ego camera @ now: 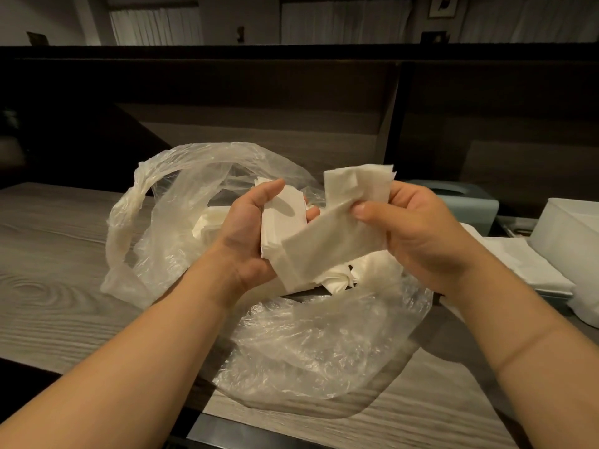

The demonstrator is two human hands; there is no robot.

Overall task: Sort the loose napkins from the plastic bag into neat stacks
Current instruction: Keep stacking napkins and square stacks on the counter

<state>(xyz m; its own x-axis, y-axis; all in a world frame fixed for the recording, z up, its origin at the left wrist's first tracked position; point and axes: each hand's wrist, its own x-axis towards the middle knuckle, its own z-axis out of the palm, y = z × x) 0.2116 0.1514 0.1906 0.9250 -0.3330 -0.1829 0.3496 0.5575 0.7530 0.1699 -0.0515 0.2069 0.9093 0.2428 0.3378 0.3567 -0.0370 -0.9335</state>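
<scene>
Head-worn view, forward-down, close over hands [330,234]

table [58,241]: I see grey wood grain
on it, centre: clear bag [311,345], napkins [210,222] inside
on it, right: teal box [466,205], white box [570,234]

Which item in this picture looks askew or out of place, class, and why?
The napkin pinched by the right hand lies slanted across the squared stack held in the left hand. Loose napkins remain jumbled inside the crumpled plastic bag.
</scene>
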